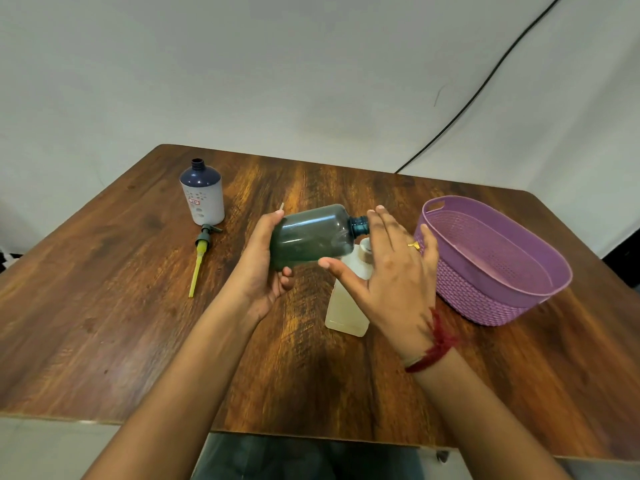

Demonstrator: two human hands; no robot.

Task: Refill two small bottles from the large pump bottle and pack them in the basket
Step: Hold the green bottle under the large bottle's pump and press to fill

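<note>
Left hand (pixel 264 261) curled round dark bottle (pixel 311 233); right hand (pixel 394 271) flat, fingers spread.

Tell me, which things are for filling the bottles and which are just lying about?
For the job: green bottle in the left hand, clear bottle, big bottle, pump, basket.
Just there: black cable, red wrist thread.

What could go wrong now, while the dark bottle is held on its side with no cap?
1. The left hand holds the dark bottle sideways, its neck open: any liquid inside may run onto the right hand or the table.
2. The clear bottle stands close to the right hand, partly hidden by it; a small move could knock it over.
</note>
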